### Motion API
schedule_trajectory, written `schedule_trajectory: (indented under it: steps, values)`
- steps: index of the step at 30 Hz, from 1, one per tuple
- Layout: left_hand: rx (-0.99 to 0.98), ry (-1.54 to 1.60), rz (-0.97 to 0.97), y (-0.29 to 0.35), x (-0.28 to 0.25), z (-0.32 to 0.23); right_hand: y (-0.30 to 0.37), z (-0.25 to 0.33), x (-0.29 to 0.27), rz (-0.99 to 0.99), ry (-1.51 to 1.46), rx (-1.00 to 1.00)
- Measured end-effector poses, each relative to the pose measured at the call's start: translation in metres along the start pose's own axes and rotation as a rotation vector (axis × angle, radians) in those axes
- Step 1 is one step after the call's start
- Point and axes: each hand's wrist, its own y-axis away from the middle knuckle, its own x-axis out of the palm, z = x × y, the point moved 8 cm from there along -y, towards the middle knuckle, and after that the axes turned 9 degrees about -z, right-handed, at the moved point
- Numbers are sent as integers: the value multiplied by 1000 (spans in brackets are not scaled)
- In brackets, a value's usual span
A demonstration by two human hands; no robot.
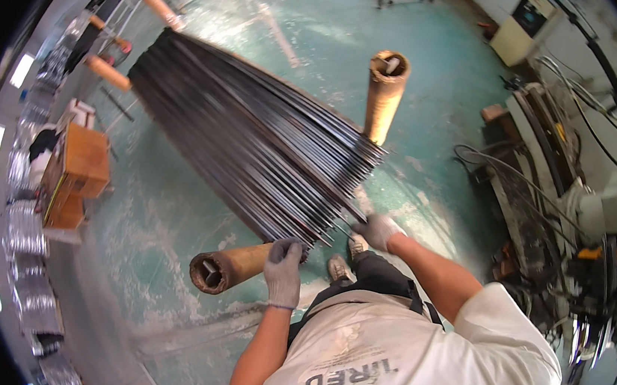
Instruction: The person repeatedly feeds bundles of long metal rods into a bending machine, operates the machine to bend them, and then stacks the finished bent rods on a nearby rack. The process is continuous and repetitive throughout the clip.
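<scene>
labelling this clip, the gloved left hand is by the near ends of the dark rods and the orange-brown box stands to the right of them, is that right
The box's side is wrong: the head view shows the orange-brown box to the left of the dark rods. The gloved left hand is by their near ends.

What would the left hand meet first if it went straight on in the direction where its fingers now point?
Most likely the dark rods, at their near ends, just ahead of the gloved left hand. Depth is unclear here; it could be touching them now.
</scene>
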Motion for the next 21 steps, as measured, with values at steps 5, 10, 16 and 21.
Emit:
schedule_trajectory:
  steps: [5, 10, 16, 21]
  values:
    - [-351, 201, 257, -68, 55, 86, 242, -99, -32, 108, 195, 457]
    - [-683, 540, 360, -77, 136, 84, 439, -167, -28, -114, 336, 644]
    - [-745, 452, 254, -25, 148, 105, 484, -208, -11, -582, 407, 575]
    - [-758, 465, 486, 101, 216, 66, 572, -356, -12, -686, 472, 680]
